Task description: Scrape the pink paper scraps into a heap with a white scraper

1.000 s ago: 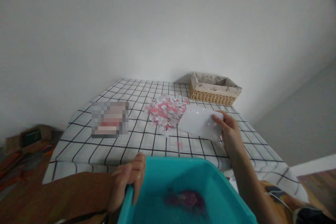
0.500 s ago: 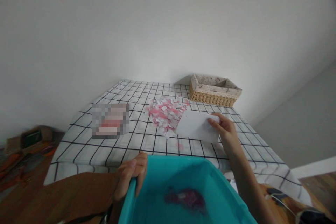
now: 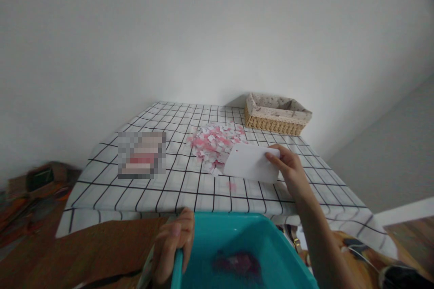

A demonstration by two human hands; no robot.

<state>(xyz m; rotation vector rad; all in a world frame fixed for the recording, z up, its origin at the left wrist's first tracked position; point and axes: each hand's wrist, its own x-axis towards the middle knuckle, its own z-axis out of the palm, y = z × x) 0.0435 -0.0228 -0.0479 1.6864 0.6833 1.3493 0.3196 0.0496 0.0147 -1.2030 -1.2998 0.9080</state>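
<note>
Right fingers (image 3: 273, 157) pinch a card (image 3: 249, 162), corner apparently hidden.

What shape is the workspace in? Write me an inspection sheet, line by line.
Surface: black-on-white checked cloth, pink spot near the front.
Job's things: white card; pile of pink-and-white scraps; teal tub with a blurred dark-red item inside.
Clutter: wicker basket at the back; pixelated item on the left.
Hands: left hand gripping the tub's rim, right hand holding the white card.
Cables: pale cord, lower right.
Surroundings: plain wall behind, open box far left.
</note>
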